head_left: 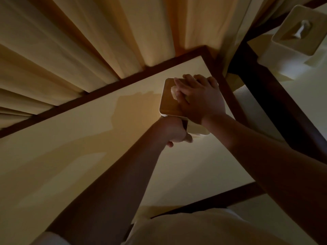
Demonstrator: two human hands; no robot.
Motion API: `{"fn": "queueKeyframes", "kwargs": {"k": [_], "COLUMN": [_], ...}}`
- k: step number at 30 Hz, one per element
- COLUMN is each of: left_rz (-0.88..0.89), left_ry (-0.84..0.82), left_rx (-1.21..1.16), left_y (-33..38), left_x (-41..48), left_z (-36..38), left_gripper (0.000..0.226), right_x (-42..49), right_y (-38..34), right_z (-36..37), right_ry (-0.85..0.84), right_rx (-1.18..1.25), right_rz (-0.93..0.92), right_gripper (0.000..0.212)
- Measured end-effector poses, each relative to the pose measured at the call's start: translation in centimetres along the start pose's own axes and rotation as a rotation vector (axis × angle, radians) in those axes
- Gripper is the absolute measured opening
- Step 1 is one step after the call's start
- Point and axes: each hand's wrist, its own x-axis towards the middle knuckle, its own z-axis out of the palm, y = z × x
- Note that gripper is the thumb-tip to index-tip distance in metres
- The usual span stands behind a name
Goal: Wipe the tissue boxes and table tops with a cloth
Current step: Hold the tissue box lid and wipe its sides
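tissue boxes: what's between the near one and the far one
Head view: near table's dark rim, a curtain fold, then the far table's dark rim.

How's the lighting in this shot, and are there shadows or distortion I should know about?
Head view: dim, warm light, no glare; a soft shadow falls left of the white tissue box with wooden lid across the cream table top; wide-angle distortion fans the yellow pleated curtains.

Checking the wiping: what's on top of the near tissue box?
The right hand lies on the box's wooden lid, with a pale scrap under its fingers; cloth or tissue, I cannot tell. The hand covers much of the lid.
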Motion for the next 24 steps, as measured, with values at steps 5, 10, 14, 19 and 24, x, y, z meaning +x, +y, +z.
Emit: {"fn": "queueKeyframes", "kwargs": {"k": [5,10,14,19,24], "left_rz": [0.033,0.118,-0.002,0.01,0.039], "left_ry": [0.071,0.335,0.22,0.027,0.027], "left_rx": [-0.123,0.086,0.262,0.018,-0.198], "left_y": [-1.8,-2.8,-1.8,0.3,-0.9], "left_x": [-1.1,-2.6,-2.9,-0.5,-0.9], "left_z": [0.8,2.9,2.9,0.7,0.9], "left_gripper": [0.028,0.038,0.051,0.029,0.02], "right_x": [-0.2,-0.4,-0.4,-0.2,-0.3], "right_y": [0.0,0.0,-0.1,-0.5,-0.6], "right_z": [-0.2,-0.4,-0.3,-0.2,-0.3], "right_ry": [0.008,0.017,0.025,0.019,0.019], "right_rx": [0.003,0.025,0.013,0.016,0.008], "right_rz": [-0.001,-0.012,-0.042,-0.04,-0.036], "right_gripper": [0.05,0.05,0.049,0.049,0.05]}}
